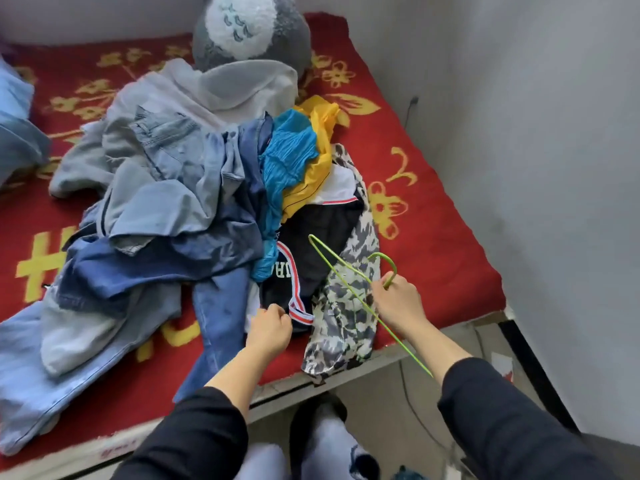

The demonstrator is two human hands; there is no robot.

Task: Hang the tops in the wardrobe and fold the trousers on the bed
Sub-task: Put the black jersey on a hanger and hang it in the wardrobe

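Two hands work: left hand [272,329] pinches the dark top's [318,230] striped edge on the bed [433,237]; right hand [398,303] grips the green hanger [346,283] just right of it, slanting toward it.

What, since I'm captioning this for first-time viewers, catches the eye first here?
A tangled pile of clothes, mostly denim with bright blue and yellow pieces, sprawls mid-bed on a red blanket with yellow flowers. Near the bed's front edge, the right hand holds a green wire hanger while the left hand pinches the striped trim of a dark top.
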